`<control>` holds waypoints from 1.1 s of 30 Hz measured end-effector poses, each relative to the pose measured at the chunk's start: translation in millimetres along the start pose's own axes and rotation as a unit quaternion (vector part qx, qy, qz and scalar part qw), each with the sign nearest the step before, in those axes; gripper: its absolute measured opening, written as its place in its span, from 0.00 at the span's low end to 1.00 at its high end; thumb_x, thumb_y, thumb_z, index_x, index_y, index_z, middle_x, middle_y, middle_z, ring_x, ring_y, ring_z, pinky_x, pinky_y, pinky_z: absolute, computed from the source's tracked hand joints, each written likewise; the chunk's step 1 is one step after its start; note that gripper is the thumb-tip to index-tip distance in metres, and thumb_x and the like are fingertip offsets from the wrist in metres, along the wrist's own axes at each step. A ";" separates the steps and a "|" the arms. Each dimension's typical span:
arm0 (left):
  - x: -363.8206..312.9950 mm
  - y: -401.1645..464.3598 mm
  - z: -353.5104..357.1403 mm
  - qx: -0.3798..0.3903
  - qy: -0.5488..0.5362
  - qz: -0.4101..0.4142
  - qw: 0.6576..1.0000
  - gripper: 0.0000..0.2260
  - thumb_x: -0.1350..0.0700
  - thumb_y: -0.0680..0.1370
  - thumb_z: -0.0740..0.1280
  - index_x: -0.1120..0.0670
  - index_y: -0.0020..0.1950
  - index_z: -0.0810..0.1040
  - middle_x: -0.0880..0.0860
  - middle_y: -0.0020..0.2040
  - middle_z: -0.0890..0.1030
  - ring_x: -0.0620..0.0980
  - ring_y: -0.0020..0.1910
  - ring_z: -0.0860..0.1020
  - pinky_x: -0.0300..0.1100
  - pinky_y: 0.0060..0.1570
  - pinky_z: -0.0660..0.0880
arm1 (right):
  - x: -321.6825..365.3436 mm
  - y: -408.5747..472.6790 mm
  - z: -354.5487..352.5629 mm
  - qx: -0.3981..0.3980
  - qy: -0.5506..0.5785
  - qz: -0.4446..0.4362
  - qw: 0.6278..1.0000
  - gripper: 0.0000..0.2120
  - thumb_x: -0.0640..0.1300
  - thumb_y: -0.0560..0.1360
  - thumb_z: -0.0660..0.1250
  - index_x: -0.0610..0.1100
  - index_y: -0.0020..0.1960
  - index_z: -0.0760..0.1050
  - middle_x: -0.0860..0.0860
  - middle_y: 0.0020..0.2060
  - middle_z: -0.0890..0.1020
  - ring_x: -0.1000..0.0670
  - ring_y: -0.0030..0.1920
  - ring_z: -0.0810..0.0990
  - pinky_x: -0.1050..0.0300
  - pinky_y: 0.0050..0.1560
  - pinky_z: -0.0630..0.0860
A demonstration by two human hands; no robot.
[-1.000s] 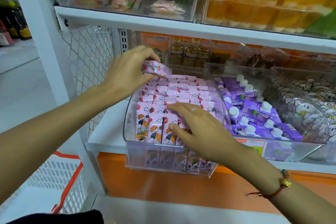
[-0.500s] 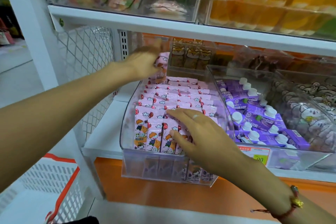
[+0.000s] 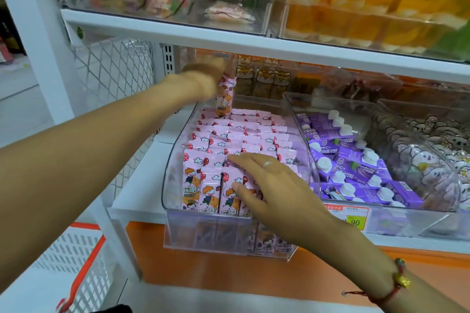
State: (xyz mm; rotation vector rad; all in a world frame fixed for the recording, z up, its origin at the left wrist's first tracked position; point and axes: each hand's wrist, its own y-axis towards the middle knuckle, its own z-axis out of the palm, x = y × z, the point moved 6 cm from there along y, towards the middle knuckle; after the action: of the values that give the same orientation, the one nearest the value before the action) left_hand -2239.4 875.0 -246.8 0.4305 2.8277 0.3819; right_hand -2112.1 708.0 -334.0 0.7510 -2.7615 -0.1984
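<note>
On my remote feed, a white basket (image 3: pixel 84 262) with an orange rim sits at seven o'clock in the frame, below the shop shelf. Above it, the left hand (image 3: pixel 201 81), blurred by motion, grasps a pink packet (image 3: pixel 225 99) near its top. It holds the packet upright at the eleven o'clock corner of a clear bin (image 3: pixel 175 160), with the lower end down among the back row. The blur hides the exact lie of the fingers. The bin itself is packed with rows of pink packets (image 3: pixel 244 134) standing on end, cartoon faces to the front. At the bin's five o'clock, the right hand (image 3: pixel 269 185) lies released and flat, with straight fingers resting on the tops of the front rows. It wears a ring, and a red bracelet (image 3: pixel 401 282) circles the wrist. At three o'clock, just beside the bin, a second clear bin holds purple cartons (image 3: pixel 356 160) with white caps. A price tag (image 3: pixel 353 218) is fixed to its front.
</note>
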 end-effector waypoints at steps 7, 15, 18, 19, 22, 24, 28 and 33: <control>5.9 -8.3 15.1 0.089 0.036 0.028 0.995 0.10 0.58 0.77 0.68 0.58 0.58 0.79 0.56 0.55 0.79 0.50 0.44 0.75 0.38 0.43 0.71 | 0.0 0.0 -0.8 -0.006 -0.002 -0.002 1.000 0.23 0.56 0.81 0.53 0.56 0.75 0.57 0.55 0.73 0.65 0.54 0.71 0.61 0.60 0.68 0.59; 8.4 -12.3 43.7 0.124 0.044 0.003 0.991 0.14 0.56 0.79 0.65 0.54 0.64 0.77 0.55 0.63 0.77 0.56 0.60 0.76 0.49 0.61 0.73 | 8.2 -3.2 -10.6 -0.049 -0.018 -0.015 0.999 0.19 0.50 0.80 0.58 0.52 0.70 0.67 0.53 0.69 0.71 0.53 0.68 0.66 0.60 0.64 0.62; 7.0 -13.7 44.4 0.142 0.019 0.014 0.990 0.15 0.58 0.80 0.63 0.53 0.66 0.75 0.54 0.65 0.76 0.54 0.62 0.75 0.41 0.55 0.70 | 12.1 -7.3 -12.5 -0.060 -0.033 -0.024 0.997 0.15 0.49 0.80 0.59 0.50 0.64 0.74 0.53 0.64 0.76 0.51 0.64 0.72 0.56 0.60 0.67; 6.7 -14.2 42.4 0.136 0.021 0.021 0.990 0.15 0.58 0.80 0.64 0.53 0.66 0.75 0.53 0.64 0.76 0.53 0.61 0.75 0.40 0.53 0.68 | 12.2 -8.9 -11.6 -0.055 -0.039 -0.024 0.997 0.15 0.51 0.80 0.58 0.51 0.64 0.74 0.54 0.64 0.75 0.51 0.64 0.71 0.57 0.61 0.66; 7.0 -16.4 35.8 0.105 0.050 0.039 0.992 0.12 0.54 0.78 0.66 0.52 0.62 0.78 0.52 0.61 0.78 0.52 0.58 0.76 0.39 0.51 0.68 | 11.6 -13.2 -9.4 -0.041 -0.048 -0.021 0.998 0.17 0.54 0.81 0.55 0.52 0.67 0.72 0.54 0.67 0.73 0.52 0.66 0.69 0.59 0.63 0.62; 9.1 -18.3 38.1 0.121 0.073 0.036 0.989 0.11 0.51 0.77 0.66 0.51 0.58 0.80 0.52 0.58 0.80 0.52 0.56 0.77 0.44 0.54 0.73 | 11.8 -16.2 -10.2 -0.038 -0.052 -0.013 0.998 0.18 0.54 0.80 0.56 0.52 0.67 0.72 0.53 0.67 0.73 0.51 0.65 0.70 0.58 0.63 0.63; 5.2 -26.7 41.1 0.132 0.093 0.052 0.986 0.11 0.52 0.78 0.66 0.53 0.58 0.80 0.53 0.57 0.81 0.53 0.54 0.78 0.46 0.54 0.76 | 11.1 -21.3 -13.7 -0.039 -0.060 0.003 0.997 0.17 0.54 0.80 0.57 0.50 0.65 0.73 0.52 0.62 0.76 0.49 0.61 0.73 0.57 0.58 0.66; 3.2 -30.6 31.9 0.050 0.070 0.046 0.995 0.09 0.54 0.80 0.64 0.56 0.57 0.78 0.56 0.56 0.79 0.55 0.53 0.77 0.42 0.47 0.70 | 11.1 -21.4 -12.6 -0.034 -0.065 -0.003 0.997 0.19 0.54 0.81 0.54 0.51 0.68 0.70 0.53 0.61 0.75 0.51 0.61 0.71 0.60 0.57 0.64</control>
State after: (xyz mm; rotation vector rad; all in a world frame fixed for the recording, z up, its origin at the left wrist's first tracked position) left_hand -2241.0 854.7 -286.2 0.5783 2.9797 0.3008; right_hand -2107.3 683.3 -323.8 0.7538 -2.8585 -0.3521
